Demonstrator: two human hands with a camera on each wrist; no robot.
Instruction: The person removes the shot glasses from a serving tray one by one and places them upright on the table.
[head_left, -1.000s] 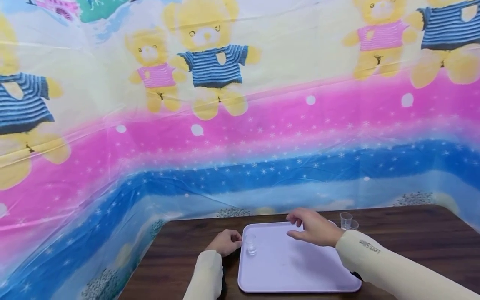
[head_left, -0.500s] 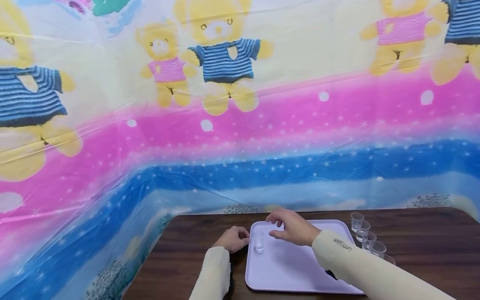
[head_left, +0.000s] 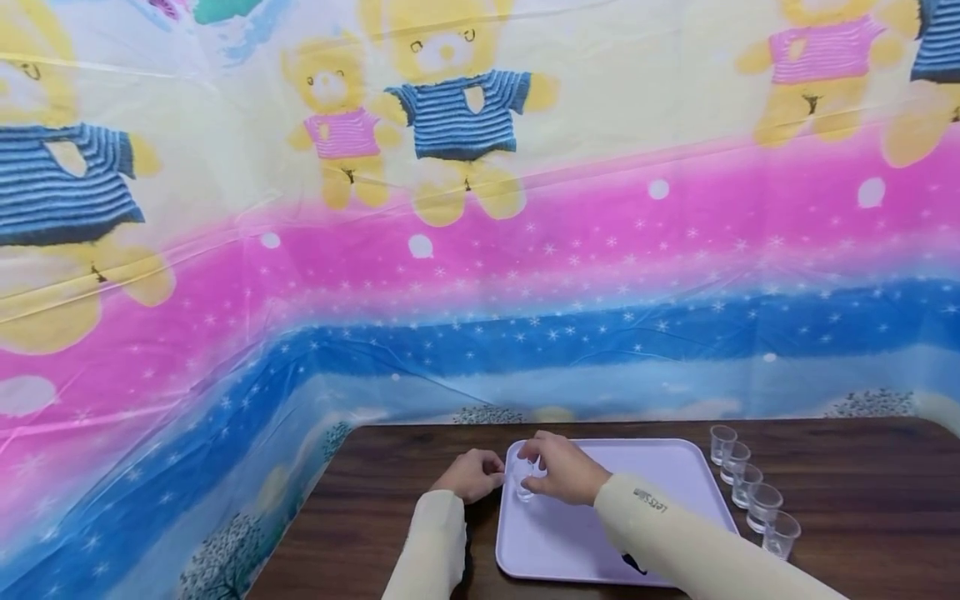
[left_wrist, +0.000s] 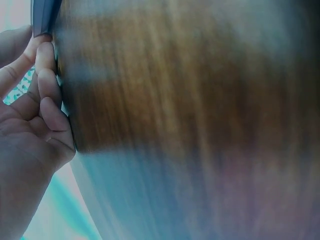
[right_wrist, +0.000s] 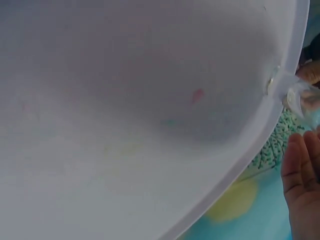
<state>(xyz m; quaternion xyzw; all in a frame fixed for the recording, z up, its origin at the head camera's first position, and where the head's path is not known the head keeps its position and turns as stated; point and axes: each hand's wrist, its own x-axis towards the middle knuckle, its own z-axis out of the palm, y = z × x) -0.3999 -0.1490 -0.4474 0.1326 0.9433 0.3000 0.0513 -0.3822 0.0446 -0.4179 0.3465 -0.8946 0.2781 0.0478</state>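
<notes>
A small clear plastic cup (head_left: 525, 493) stands on the left part of a pale purple tray (head_left: 630, 546). My right hand (head_left: 566, 472) is over the tray, its thumb and fingers spread on either side of this cup. In the right wrist view, the fingers are fairly straight, and the clear cup (right_wrist: 303, 102) appears just beyond their tips. My left hand (head_left: 468, 477) rests on the table at the tray's left rim. In the left wrist view, its thumb and index finger pinch the tray's edge (left_wrist: 45, 17), while the other fingers (left_wrist: 54, 114) are curled against the table.
Several more clear cups (head_left: 765, 505) stand in a slanting row on the dark wooden table (head_left: 862, 492), just right of the tray. A bear-patterned cloth (head_left: 480, 275) hangs behind and to the left of the table.
My right hand has moved left across the tray and come down to the cup. The row of cups has come into fuller view as the arm moved and the head view shifted. My left hand stays at the rim.
</notes>
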